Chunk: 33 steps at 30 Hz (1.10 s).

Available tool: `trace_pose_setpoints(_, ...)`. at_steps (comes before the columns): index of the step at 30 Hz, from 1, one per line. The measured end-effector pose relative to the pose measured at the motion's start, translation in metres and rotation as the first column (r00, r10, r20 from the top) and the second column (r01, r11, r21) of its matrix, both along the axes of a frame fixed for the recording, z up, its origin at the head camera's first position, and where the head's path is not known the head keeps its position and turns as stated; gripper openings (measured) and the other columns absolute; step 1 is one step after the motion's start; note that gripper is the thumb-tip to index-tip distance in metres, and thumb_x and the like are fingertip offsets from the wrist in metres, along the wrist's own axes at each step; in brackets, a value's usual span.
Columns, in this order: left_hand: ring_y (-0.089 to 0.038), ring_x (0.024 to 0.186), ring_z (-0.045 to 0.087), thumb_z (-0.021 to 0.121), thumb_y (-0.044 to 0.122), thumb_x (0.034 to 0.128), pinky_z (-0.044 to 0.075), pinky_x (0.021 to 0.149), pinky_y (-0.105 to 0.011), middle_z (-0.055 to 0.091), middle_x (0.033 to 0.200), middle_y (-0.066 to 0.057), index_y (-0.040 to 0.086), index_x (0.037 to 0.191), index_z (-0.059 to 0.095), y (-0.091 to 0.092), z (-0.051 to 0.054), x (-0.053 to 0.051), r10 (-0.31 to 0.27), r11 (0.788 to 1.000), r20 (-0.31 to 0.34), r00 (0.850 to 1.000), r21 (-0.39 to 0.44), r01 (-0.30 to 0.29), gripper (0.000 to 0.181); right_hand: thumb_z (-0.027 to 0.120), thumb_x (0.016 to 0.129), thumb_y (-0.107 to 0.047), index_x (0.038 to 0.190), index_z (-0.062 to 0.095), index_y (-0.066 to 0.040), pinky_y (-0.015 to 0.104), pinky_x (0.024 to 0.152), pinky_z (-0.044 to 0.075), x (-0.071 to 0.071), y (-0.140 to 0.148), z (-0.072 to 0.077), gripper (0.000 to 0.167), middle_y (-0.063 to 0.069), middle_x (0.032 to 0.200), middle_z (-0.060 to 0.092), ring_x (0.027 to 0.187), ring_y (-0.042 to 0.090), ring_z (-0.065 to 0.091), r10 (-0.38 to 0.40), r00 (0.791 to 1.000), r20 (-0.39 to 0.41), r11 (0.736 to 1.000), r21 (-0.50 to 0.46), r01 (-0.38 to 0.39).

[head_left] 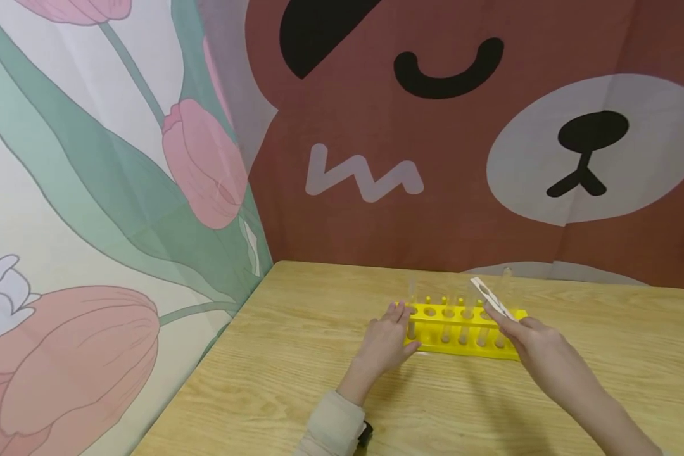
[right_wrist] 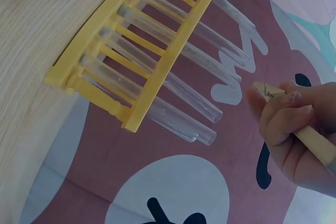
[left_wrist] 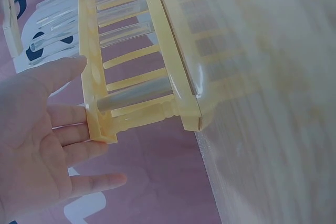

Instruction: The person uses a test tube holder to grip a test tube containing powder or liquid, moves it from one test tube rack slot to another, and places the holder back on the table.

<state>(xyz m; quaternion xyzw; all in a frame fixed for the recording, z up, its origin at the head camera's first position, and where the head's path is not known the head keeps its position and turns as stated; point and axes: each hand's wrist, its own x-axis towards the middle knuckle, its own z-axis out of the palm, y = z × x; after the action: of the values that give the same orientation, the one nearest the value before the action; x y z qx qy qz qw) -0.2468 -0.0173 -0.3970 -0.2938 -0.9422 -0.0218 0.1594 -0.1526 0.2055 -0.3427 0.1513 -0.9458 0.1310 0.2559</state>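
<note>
A yellow test tube rack (head_left: 462, 352) stands on the table with several clear glass test tubes (right_wrist: 199, 61) upright in its holes. My left hand (head_left: 383, 342) rests at the rack's left end. Its fingers are nearly straight against the upper bar, the thumb is spread apart, and the palm (left_wrist: 31, 166) faces the left wrist camera. With my right hand (head_left: 550, 358) I hold a pale wooden test tube clamp (head_left: 488, 295) above the rack's right end. In the right wrist view, fingers and thumb curl round the clamp (right_wrist: 316, 148), which stands apart from the tubes.
The light wood table (head_left: 296, 354) meets a hanging cloth (head_left: 365, 234) with a brown bear print at the back. At the left is another cloth (head_left: 131, 209) printed with tulips. Short yellow pegs (head_left: 444, 300) stand along the rack's back.
</note>
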Motion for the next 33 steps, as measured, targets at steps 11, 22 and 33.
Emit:
trace_pose_setpoints(11, -0.02, 0.124, 0.037, 0.058, 0.046, 0.0833, 0.047, 0.08, -0.039, 0.042, 0.134, -0.007, 0.01, 0.13, 0.046, -0.0004, 0.0005, 0.0003, -0.004, 1.0, -0.002, 1.0, 0.002, 0.004, 0.06, 0.064, 0.08, -0.006, 0.11, 0.053, 0.011, 0.021, 0.039, 0.034, 0.001, 0.0037, -0.0025, 0.035, 0.013, 0.074, 0.059, 0.049, 0.011, 0.039, 0.001, 1.0, -0.029, 0.999, -0.046, -0.002)
trace_pose_setpoints(22, -0.02, 0.124, 0.037, 0.058, 0.045, 0.0832, 0.046, 0.081, -0.04, 0.042, 0.135, -0.008, 0.009, 0.131, 0.046, -0.0002, 0.0004, -0.0002, -0.001, 1.0, -0.006, 1.0, -0.001, 0.001, 0.061, 0.07, 0.075, -0.011, 0.095, 0.06, 0.004, 0.021, 0.039, 0.028, 0.0024, 0.0063, -0.0055, 0.027, -0.003, 0.063, 0.05, 0.055, 0.011, 0.034, -0.027, 0.997, -0.078, 1.0, 0.004, 0.027)
trace_pose_setpoints(33, -0.02, 0.125, 0.036, 0.057, 0.045, 0.0838, 0.045, 0.083, -0.041, 0.04, 0.135, -0.008, 0.009, 0.132, 0.044, -0.0004, 0.0018, 0.0017, 0.003, 1.0, 0.016, 1.0, 0.004, -0.003, 0.062, 0.072, 0.073, -0.007, 0.089, 0.059, 0.003, 0.024, 0.041, 0.035, 0.0055, 0.0085, -0.0055, 0.024, 0.005, 0.072, 0.058, 0.061, 0.017, 0.048, -0.049, 0.999, -0.004, 0.999, 0.016, 0.049)
